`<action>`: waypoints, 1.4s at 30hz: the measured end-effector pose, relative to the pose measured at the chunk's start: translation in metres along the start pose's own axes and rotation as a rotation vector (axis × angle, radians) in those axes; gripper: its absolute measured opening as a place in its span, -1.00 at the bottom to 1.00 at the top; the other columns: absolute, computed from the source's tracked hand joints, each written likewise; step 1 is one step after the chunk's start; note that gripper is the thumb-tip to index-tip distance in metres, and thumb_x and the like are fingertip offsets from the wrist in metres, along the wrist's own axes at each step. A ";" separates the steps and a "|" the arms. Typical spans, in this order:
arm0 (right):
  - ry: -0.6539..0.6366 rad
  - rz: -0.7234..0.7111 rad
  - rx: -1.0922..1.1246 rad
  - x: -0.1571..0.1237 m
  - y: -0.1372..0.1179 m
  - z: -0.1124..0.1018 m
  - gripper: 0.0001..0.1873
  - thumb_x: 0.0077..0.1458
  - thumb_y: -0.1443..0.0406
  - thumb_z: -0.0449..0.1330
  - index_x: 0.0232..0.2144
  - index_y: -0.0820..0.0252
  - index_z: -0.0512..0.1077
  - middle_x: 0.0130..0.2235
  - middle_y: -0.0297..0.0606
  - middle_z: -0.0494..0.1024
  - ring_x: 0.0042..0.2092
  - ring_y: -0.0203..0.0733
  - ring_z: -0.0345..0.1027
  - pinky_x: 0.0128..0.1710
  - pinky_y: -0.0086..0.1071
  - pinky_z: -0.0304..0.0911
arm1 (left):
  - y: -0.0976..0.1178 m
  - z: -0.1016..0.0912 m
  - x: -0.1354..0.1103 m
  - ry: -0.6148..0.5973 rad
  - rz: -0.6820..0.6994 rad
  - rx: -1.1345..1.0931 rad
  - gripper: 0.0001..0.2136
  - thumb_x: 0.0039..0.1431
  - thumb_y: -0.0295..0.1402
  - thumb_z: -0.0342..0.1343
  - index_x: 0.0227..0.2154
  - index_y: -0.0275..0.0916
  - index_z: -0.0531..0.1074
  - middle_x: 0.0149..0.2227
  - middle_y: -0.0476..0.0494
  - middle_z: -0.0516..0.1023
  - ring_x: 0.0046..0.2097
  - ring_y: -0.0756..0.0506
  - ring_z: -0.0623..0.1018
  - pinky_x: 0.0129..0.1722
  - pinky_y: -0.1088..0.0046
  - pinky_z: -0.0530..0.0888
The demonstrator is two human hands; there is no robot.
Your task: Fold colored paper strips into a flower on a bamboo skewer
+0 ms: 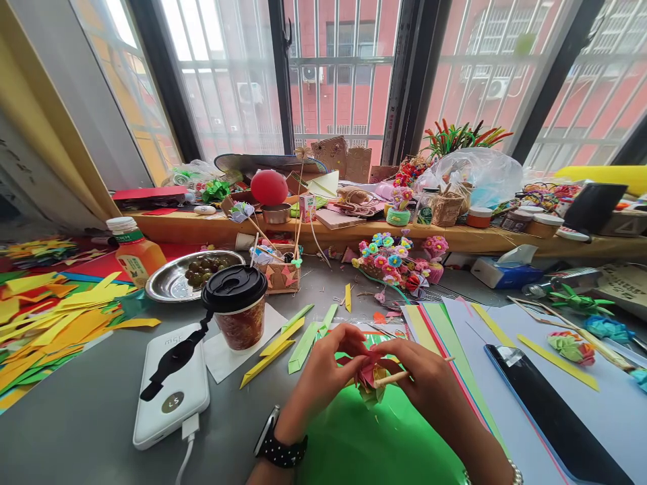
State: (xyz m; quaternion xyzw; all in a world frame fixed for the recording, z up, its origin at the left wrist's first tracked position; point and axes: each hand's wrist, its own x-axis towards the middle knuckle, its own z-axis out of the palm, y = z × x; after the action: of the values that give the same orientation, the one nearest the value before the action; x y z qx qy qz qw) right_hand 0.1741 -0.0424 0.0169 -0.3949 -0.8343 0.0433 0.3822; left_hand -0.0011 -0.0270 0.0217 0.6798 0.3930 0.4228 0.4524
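A folded paper flower (pixel 371 384) in pink, yellow and pale green is pinched between both hands, above a bright green sheet (pixel 348 438). On its left side my left hand (pixel 331 360) closes thumb and fingers on the pink paper. My right hand (pixel 417 367) grips the flower from the other side and also has a thin wooden stick (pixel 391 379) running between its fingers. The fingers hide part of the flower's top. Green folded strips (pixel 308 343) and yellow strips (pixel 275 350) lie just left of my hands.
A lidded coffee cup (pixel 237 306) stands left, behind a white power bank (pixel 172 384) with a cable. A phone (pixel 550 411) rests on paper sheets at right. Beyond are a metal plate (pixel 166 286) of dark round fruit, a juice bottle (pixel 134 252) and a cluster of craft flowers (pixel 391 259).
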 end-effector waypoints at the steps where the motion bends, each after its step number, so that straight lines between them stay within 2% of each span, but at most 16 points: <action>1: -0.006 0.003 0.001 0.000 0.000 0.001 -0.82 0.04 0.43 0.07 -0.28 0.15 0.38 -0.34 -0.26 0.54 -0.30 -0.23 0.43 -0.36 -0.44 0.33 | 0.000 0.000 0.000 0.010 0.003 0.010 -0.87 -0.02 -0.45 0.10 -0.37 -0.25 0.28 -0.41 -0.07 0.46 -0.32 -0.05 0.49 -0.33 0.45 0.43; 5: -0.010 0.006 -0.016 0.000 -0.002 0.003 -0.89 0.07 0.39 0.05 -0.39 0.17 0.39 -0.41 -0.26 0.51 -0.37 -0.24 0.41 -0.43 -0.46 0.30 | 0.000 0.001 0.000 0.033 -0.002 0.061 -0.90 -0.01 -0.39 0.11 -0.44 -0.26 0.29 -0.43 -0.05 0.44 -0.35 -0.04 0.46 -0.39 0.47 0.42; 7: 0.002 -0.008 -0.027 0.001 -0.002 0.003 -0.85 0.10 0.37 0.03 -0.44 0.18 0.38 -0.44 -0.25 0.49 -0.41 -0.25 0.39 -0.46 -0.47 0.28 | 0.002 0.001 0.000 0.033 -0.005 0.046 -0.89 -0.01 -0.37 0.11 -0.45 -0.26 0.30 -0.44 -0.05 0.44 -0.36 -0.04 0.46 -0.37 0.45 0.42; 11: 0.091 0.008 0.003 0.001 -0.001 0.003 -0.85 0.09 0.38 0.01 -0.43 0.17 0.38 -0.42 -0.22 0.51 -0.39 -0.23 0.40 -0.43 -0.44 0.30 | 0.004 -0.001 0.001 0.043 0.005 -0.033 -0.85 0.03 -0.31 0.09 -0.37 -0.27 0.33 -0.32 -0.12 0.45 -0.24 -0.07 0.47 -0.20 0.37 0.41; 13: 0.174 0.057 0.028 0.000 -0.002 0.004 -0.84 0.07 0.40 0.02 -0.39 0.15 0.39 -0.38 -0.22 0.52 -0.34 -0.21 0.42 -0.38 -0.42 0.31 | 0.002 -0.001 0.000 0.026 -0.005 -0.066 -0.72 -0.01 -0.28 0.13 -0.22 -0.25 0.31 -0.14 -0.18 0.40 -0.09 -0.12 0.41 -0.07 0.32 0.35; 16: 0.274 0.141 0.067 -0.002 -0.004 0.004 -0.79 0.03 0.44 0.00 -0.35 0.12 0.39 -0.33 -0.24 0.53 -0.27 -0.20 0.42 -0.35 -0.41 0.33 | -0.005 -0.001 0.000 -0.066 -0.075 -0.133 -0.30 -0.22 -0.32 0.29 0.03 -0.16 0.10 0.03 -0.24 0.26 0.04 -0.19 0.32 0.02 0.23 0.28; 18: 0.315 0.183 0.080 -0.002 -0.005 0.004 -0.77 0.01 0.45 -0.01 -0.35 0.12 0.39 -0.32 -0.24 0.53 -0.25 -0.19 0.42 -0.34 -0.41 0.34 | -0.010 0.002 0.001 -0.099 -0.109 -0.205 -0.10 -0.28 -0.36 0.32 0.13 -0.13 -0.09 0.00 -0.24 0.29 0.01 -0.20 0.36 0.01 0.19 0.28; 20: 0.334 0.220 0.075 -0.002 -0.005 0.003 -0.80 0.02 0.43 0.00 -0.36 0.12 0.38 -0.32 -0.24 0.53 -0.26 -0.19 0.43 -0.36 -0.41 0.34 | -0.013 0.003 0.003 -0.070 -0.117 -0.248 -0.05 -0.26 -0.36 0.32 0.15 -0.15 -0.19 -0.13 -0.19 0.38 -0.06 -0.18 0.43 -0.02 0.17 0.30; 23: 0.290 0.283 0.061 0.000 -0.005 0.000 -0.89 0.05 0.36 0.04 -0.36 0.14 0.36 -0.36 -0.26 0.54 -0.36 -0.21 0.44 -0.44 -0.45 0.34 | -0.014 0.004 0.004 -0.031 -0.119 -0.223 -0.12 -0.25 -0.34 0.31 0.12 -0.20 -0.10 -0.25 -0.12 0.42 -0.14 -0.15 0.46 -0.06 0.19 0.33; 26: 0.201 0.310 0.078 0.002 -0.003 -0.005 -0.85 0.06 0.31 0.07 -0.27 0.15 0.37 -0.33 -0.26 0.53 -0.38 -0.22 0.44 -0.49 -0.47 0.33 | -0.011 0.003 0.003 -0.061 -0.112 -0.170 -0.24 -0.23 -0.32 0.30 0.06 -0.22 0.04 -0.22 -0.16 0.42 -0.13 -0.15 0.46 -0.07 0.22 0.34; 28: 0.157 0.279 0.085 0.003 -0.002 -0.008 -0.81 0.07 0.30 0.07 -0.23 0.15 0.39 -0.27 -0.23 0.52 -0.32 -0.21 0.43 -0.43 -0.44 0.34 | -0.008 0.002 0.002 -0.071 -0.101 -0.129 -0.30 -0.22 -0.31 0.29 0.02 -0.22 0.09 -0.22 -0.16 0.43 -0.13 -0.15 0.46 -0.07 0.24 0.34; 31: 0.114 0.221 0.075 0.003 -0.002 -0.010 -0.83 0.09 0.31 0.06 -0.28 0.14 0.43 -0.27 -0.23 0.53 -0.27 -0.19 0.42 -0.32 -0.40 0.33 | -0.003 0.000 0.001 -0.089 -0.087 -0.084 -0.35 -0.22 -0.32 0.29 -0.02 -0.23 0.14 -0.23 -0.16 0.44 -0.14 -0.15 0.46 -0.08 0.26 0.36; 36: 0.117 0.252 0.056 0.003 -0.001 -0.008 -0.85 0.07 0.31 0.06 -0.33 0.13 0.43 -0.34 -0.25 0.56 -0.38 -0.21 0.44 -0.44 -0.43 0.35 | 0.000 0.000 0.001 -0.095 -0.063 -0.027 -0.44 -0.22 -0.31 0.28 -0.10 -0.23 0.21 -0.22 -0.16 0.47 -0.14 -0.16 0.47 -0.08 0.26 0.36; 42: 0.077 0.153 -0.050 0.001 0.004 -0.001 -0.76 0.03 0.45 -0.01 -0.31 0.13 0.40 -0.34 -0.24 0.55 -0.31 -0.19 0.44 -0.38 -0.40 0.34 | 0.000 0.002 0.001 -0.081 -0.045 0.024 -0.52 -0.22 -0.31 0.27 -0.19 -0.24 0.25 -0.31 -0.10 0.45 -0.21 -0.12 0.48 -0.13 0.32 0.39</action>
State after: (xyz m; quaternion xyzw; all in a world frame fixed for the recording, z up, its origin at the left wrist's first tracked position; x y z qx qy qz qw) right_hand 0.1771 -0.0393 0.0162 -0.4682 -0.7873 0.0367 0.3995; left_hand 0.0015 -0.0264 0.0218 0.6926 0.3944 0.3802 0.4691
